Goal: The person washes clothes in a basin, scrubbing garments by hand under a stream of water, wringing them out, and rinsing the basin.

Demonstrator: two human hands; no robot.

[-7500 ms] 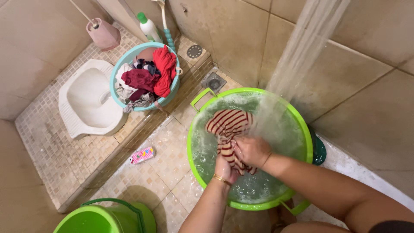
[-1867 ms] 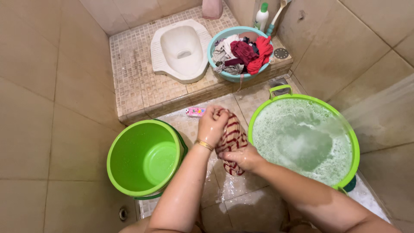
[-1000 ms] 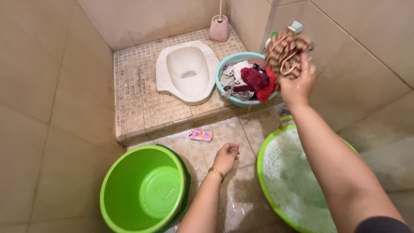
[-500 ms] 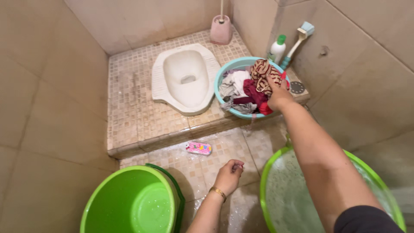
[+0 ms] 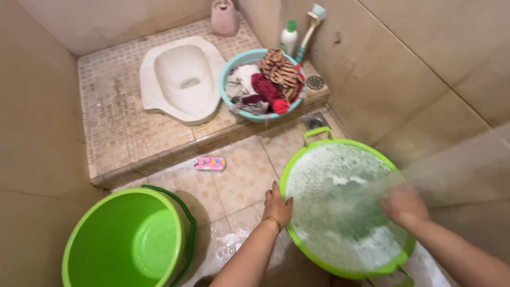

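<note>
My left hand point(image 5: 277, 204) grips the near-left rim of a green basin point(image 5: 319, 142) full of soapy water. My right hand point(image 5: 405, 205) is blurred and hovers over the foamy water at the basin's right side; I cannot tell if it holds anything. A brown striped cloth point(image 5: 281, 68) lies on top of the wet clothes piled in a teal basin point(image 5: 232, 68) on the raised step. A stream of water falls across the right of the view into the green basin.
An empty green bucket point(image 5: 123, 239) stands at the lower left. A white squat toilet point(image 5: 178, 75) sits on the tiled step, with a pink brush holder point(image 5: 224, 17) and a white bottle point(image 5: 288, 39) behind. A small pink soap packet point(image 5: 209, 163) lies on the wet floor.
My right hand carried the striped cloth up, left it on the pile in the teal basin, and came back over the green basin. My left hand moved from the floor to the basin's rim.
</note>
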